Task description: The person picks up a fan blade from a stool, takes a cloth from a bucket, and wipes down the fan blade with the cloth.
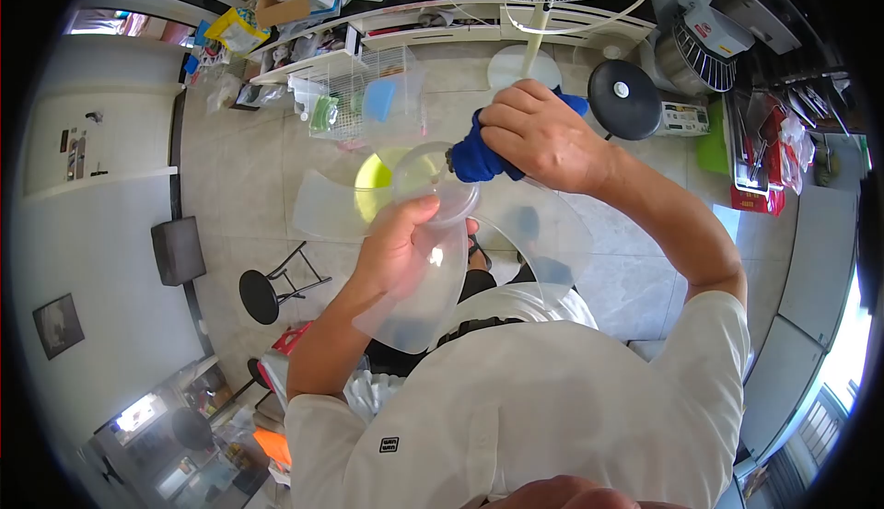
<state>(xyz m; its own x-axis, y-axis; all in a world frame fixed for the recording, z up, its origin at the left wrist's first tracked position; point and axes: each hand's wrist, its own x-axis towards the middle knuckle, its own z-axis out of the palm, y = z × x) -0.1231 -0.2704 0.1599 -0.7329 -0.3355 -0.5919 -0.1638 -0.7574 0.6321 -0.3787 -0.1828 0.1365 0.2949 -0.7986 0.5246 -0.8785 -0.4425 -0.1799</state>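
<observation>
A translucent plastic fan blade (431,292) with three wide vanes is held up in front of my body. My left hand (391,249) grips it near the round hub, thumb on top and the other fingers mostly hidden behind the plastic. In my right hand (551,140) a blue cloth (481,152) is bunched, the fingers wrapped round it. The cloth is beside the hub's upper right edge; I cannot tell whether it touches. A small dark metallic-looking bit shows at the cloth's left end. Beyond the hub, a yellow basin (370,187) is on the floor, partly covered by the blade.
A standing fan (536,30) with a wire grille rises at the back. Near it is a black round stool (624,99). A wire cage (354,94) stands against the white cabinet (442,19). A folding stool (261,297) is on the left, a grey refrigerator-like cabinet (810,297) on the right.
</observation>
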